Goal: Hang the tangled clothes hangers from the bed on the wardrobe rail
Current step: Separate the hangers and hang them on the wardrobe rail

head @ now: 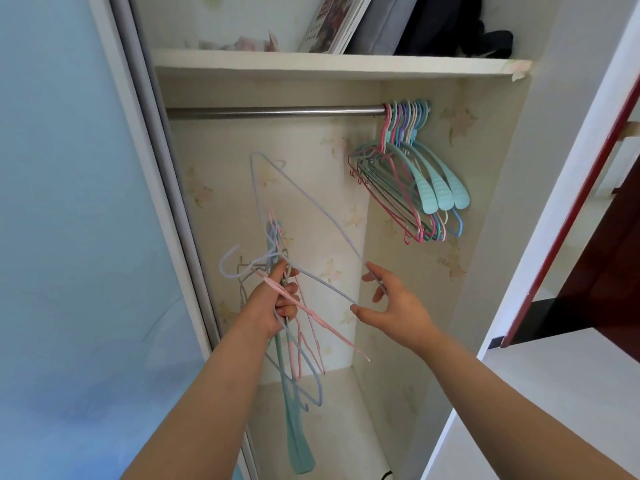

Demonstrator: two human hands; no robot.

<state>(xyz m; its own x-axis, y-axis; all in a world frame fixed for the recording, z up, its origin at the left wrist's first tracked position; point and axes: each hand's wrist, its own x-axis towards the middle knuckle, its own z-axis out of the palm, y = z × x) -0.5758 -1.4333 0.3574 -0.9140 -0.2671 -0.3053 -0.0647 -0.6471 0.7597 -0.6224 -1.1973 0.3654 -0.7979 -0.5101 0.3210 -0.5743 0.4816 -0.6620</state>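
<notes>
- Here, the wardrobe (433, 271) stands open in front of me, one compartment lined with pale flowered paper, with one sliding door (69, 237) pushed to my left.
- One shelf (329, 65) runs across the top, carrying a leaning book (332, 22) and some dark folded things I cannot count.
- One metal rail (270, 111) runs beneath the shelf; its left part is bare.
- One row of hung hangers (412, 174) crowds the rail's right end: three broad teal ones in front, with thin pink, green, purple and blue ones behind, too packed to count.
- My left hand (277, 299) curls tight round the tangled bundle of hangers (294, 341), held low in the compartment; I cannot count them, though one broad teal arm dangles lowest.
- One lavender hanger (311, 206) sticks up out of the bundle.
- My right hand (391, 299) pinches that hanger's lower corner between thumb and fingertips.
</notes>
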